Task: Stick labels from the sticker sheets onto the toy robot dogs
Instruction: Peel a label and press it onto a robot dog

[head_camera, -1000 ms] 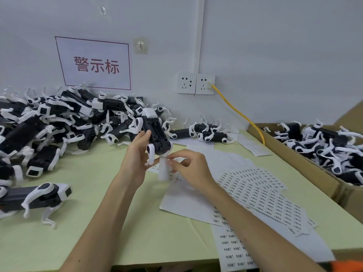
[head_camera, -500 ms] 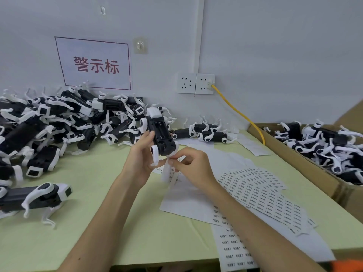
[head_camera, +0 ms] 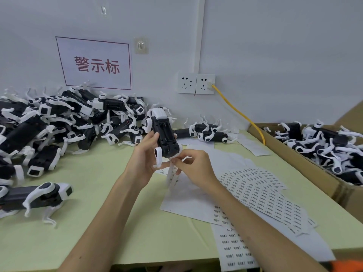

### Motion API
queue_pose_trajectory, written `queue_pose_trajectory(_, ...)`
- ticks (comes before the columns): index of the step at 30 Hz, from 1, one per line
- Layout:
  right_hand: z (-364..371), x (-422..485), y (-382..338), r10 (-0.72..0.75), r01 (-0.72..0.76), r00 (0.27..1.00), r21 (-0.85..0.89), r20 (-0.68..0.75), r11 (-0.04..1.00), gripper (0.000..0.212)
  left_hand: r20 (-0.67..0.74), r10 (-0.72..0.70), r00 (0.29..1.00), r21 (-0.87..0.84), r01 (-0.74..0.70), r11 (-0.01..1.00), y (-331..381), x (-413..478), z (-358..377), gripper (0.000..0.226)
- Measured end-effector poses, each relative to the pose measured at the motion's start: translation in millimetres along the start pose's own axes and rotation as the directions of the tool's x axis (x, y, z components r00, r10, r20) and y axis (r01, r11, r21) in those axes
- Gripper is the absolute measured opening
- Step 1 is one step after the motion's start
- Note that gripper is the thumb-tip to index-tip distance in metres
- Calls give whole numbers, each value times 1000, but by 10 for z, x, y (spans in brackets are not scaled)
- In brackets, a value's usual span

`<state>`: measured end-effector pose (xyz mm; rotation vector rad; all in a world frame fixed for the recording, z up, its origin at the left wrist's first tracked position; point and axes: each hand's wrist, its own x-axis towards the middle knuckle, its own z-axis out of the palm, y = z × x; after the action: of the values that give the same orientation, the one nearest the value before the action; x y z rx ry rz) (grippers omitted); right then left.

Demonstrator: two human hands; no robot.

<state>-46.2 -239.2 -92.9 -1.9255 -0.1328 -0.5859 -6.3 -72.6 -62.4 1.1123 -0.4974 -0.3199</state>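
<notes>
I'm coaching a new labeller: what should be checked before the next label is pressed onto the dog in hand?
1. Toy dog firmly held: ok, the left hand grips its body above the table.
2. Labelling side in view: ok, the black underside faces the person.
3. Label supply in hand: ok, the right hand pinches a label strip at the dog's near end, and the strip hangs down.
4. Single label peeled free: cannot tell, too small to see.
5. Target spot clean and bare: cannot tell, the right hand's fingers cover it.
6. Spare sticker sheets at hand: ok, fanned on the table to the right.
</notes>
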Motion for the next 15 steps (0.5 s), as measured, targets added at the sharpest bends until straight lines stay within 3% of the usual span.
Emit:
queue_pose_trajectory(7, 6, -31, -45, -38, 36, 998, 52, 41, 998, 22, -59, -4, 998, -147, -5, 989, 28, -2, -66, 61)
queue_pose_trajectory(15, -18, -37, -13, -38, 38, 999, 2, 21, 999, 29, -37, -14, 999, -84, 11, 996, 18, 0, 0, 49)
